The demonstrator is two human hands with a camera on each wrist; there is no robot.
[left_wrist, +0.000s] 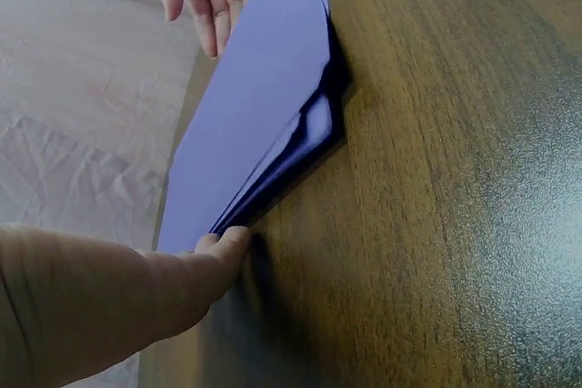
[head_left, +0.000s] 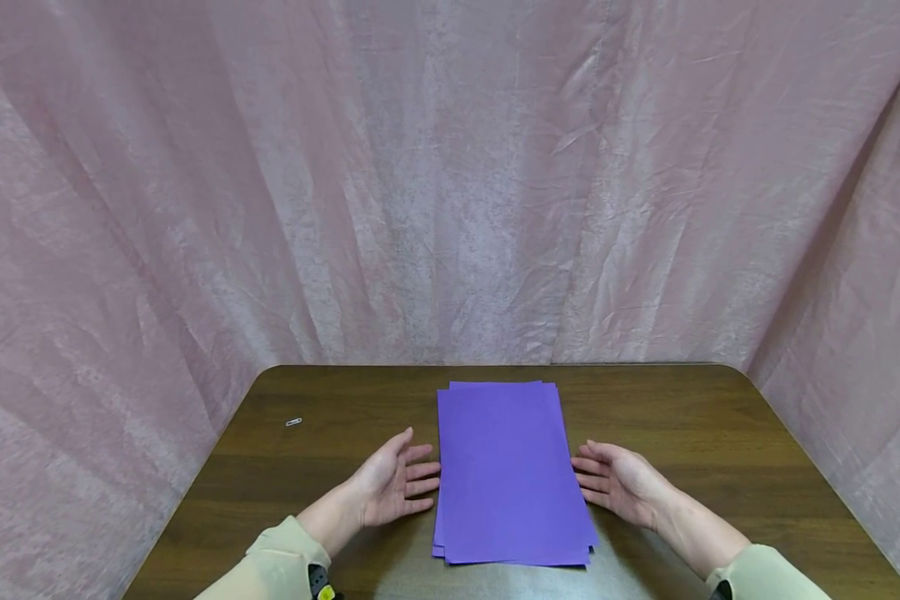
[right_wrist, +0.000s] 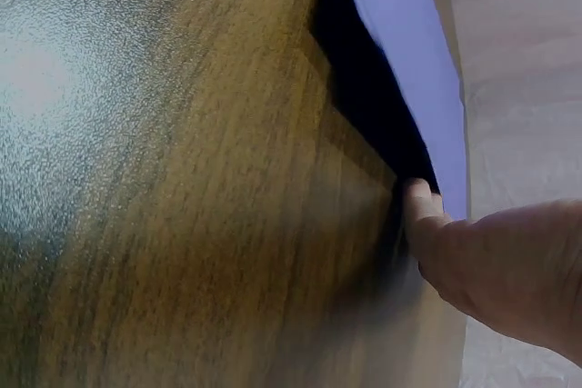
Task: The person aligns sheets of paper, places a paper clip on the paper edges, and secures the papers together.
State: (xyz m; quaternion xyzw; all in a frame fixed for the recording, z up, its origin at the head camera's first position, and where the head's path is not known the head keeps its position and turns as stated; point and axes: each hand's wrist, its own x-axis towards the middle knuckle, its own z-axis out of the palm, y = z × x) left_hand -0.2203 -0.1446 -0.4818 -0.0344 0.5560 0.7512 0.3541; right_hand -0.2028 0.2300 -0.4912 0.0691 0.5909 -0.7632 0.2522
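The top purple sheet (head_left: 510, 475) mostly hides the lower sheets (head_left: 438, 540), their number unclear.

Shiny pink curtains (head_left: 480, 183) from nine through twelve to three o'clock, brown wood-grain table (head_left: 690, 442) at six o'clock, far corners rounded, pale glare (head_left: 495, 583) on its near side

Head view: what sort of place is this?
Probably a curtained-off workspace: pink drapes hang behind and on both sides of a brown table, with purple sheets and a paper clip in view.
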